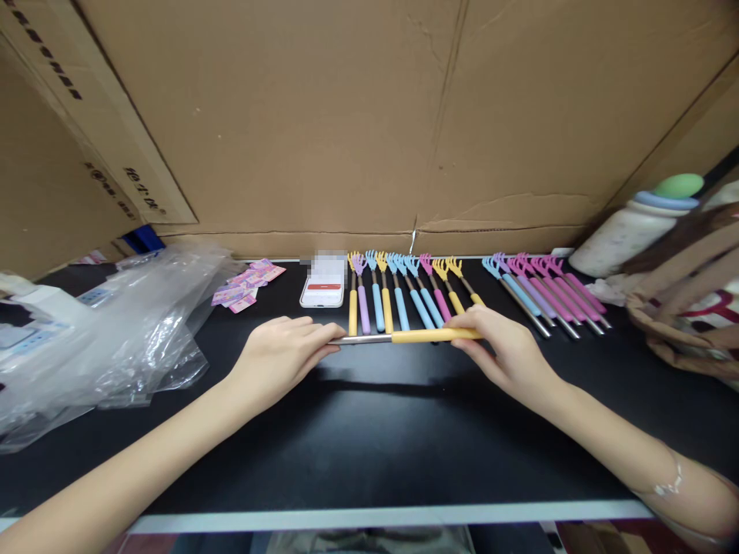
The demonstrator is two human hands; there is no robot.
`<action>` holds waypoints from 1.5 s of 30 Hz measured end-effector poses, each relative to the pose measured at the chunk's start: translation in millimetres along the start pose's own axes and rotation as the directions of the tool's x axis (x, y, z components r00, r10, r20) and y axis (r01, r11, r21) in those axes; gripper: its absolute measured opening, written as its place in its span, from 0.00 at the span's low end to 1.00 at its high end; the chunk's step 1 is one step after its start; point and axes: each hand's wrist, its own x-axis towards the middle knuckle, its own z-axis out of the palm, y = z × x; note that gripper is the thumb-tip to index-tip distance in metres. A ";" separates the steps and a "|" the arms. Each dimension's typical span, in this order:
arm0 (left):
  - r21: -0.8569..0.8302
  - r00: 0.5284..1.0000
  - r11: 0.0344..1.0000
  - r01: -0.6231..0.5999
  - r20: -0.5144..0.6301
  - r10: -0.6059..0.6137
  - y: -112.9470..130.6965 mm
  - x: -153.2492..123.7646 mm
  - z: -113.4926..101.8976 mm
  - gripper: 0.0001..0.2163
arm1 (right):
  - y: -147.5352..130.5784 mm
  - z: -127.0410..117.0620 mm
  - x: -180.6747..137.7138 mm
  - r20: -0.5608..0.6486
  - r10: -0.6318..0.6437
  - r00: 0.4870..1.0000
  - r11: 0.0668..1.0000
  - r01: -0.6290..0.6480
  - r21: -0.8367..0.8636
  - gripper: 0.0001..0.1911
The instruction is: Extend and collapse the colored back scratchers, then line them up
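Observation:
Level above the black table (pixel 369 454), I hold a back scratcher with a yellow sleeve (pixel 421 336) and a bare metal rod. My left hand (pixel 289 346) pinches the metal end. Around the yellow end, the fingers of my right hand (pixel 502 346) are closed; whether a claw is there is hidden. Just behind lies a row of back scratchers (pixel 378 296) in yellow, purple, blue and pink, claws pointing away from me. Farther right, a second group of back scratchers (pixel 554 296) in blue, purple and pink has metal rods pointing toward me.
A phone (pixel 322 292) with a lit screen lies left of the row, beside small pink printed cards (pixel 248 283). Clear plastic bags (pixel 144 323) pile up at the left. At the right stand a white bottle (pixel 629 235) and a brown fabric bag (pixel 681 300). Cardboard (pixel 323 115) walls the back.

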 end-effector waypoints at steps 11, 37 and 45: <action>0.032 0.996 0.997 -0.070 -0.047 0.071 -1.5 -1.1 5.1 0.13 | -1.2 0.4 -4.8 0.105 0.063 0.993 0.998 -0.060 -0.031 0.12; 0.158 0.978 0.981 -0.115 -0.155 0.140 7.5 -2.4 1.2 0.12 | -9.5 7.2 0.0 0.467 0.239 0.851 0.463 -0.523 0.716 0.16; 0.076 0.996 0.995 -0.070 -0.058 0.075 14.6 -3.7 8.1 0.14 | -10.8 6.5 2.6 0.394 0.353 0.849 0.602 -0.528 0.599 0.17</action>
